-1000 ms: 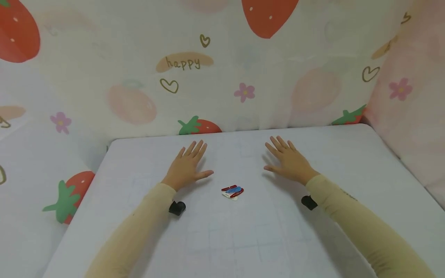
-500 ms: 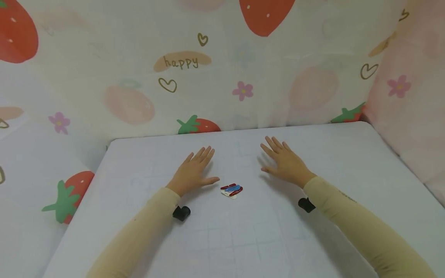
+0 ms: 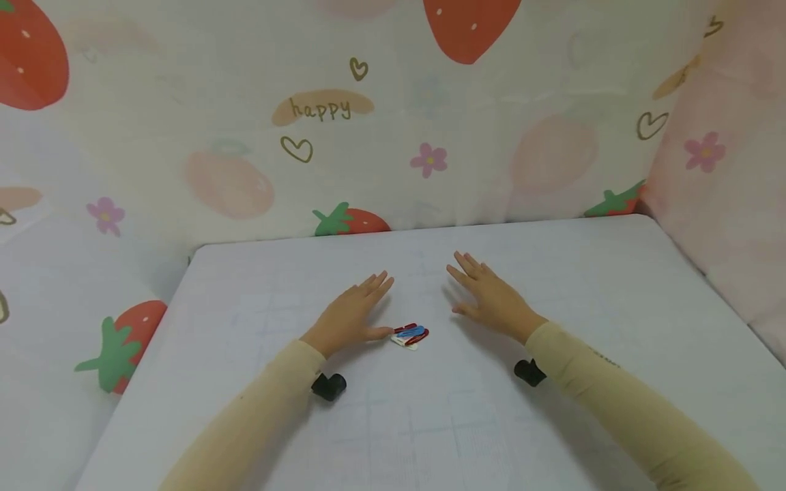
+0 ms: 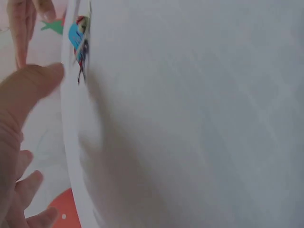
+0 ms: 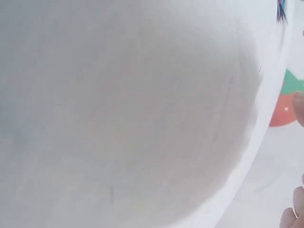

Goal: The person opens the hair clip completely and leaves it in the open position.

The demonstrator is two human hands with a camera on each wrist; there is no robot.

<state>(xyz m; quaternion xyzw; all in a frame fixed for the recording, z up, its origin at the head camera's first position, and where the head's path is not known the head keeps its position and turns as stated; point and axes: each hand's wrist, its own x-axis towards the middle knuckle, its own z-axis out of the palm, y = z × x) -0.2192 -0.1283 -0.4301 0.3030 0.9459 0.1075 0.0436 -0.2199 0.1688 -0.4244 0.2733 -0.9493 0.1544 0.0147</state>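
A small pile of hair clips (image 3: 410, 334), red, blue and whitish, lies near the middle of the white table. My left hand (image 3: 350, 314) hovers to the left of the pile with fingers straight, its thumb tip at the pile's left edge; whether it touches cannot be told. In the left wrist view the thumb (image 4: 35, 83) shows apart from the clips (image 4: 80, 42). To the right of the pile, my right hand (image 3: 494, 300) is held over the table, fingers extended, holding nothing. Only a corner of the clips (image 5: 281, 9) shows in the right wrist view.
The white table (image 3: 430, 436) reaches back to a wall cloth (image 3: 368, 164) printed with strawberries, hearts and flowers. A pink cloth (image 3: 737, 204) hangs along the right side. Black wrist devices (image 3: 329, 387) sit below both sleeves.
Both hands have come inward and slightly nearer the body, closing in on the clips. The left thumb has gone from well left of the pile to its edge. The clips lie as before.
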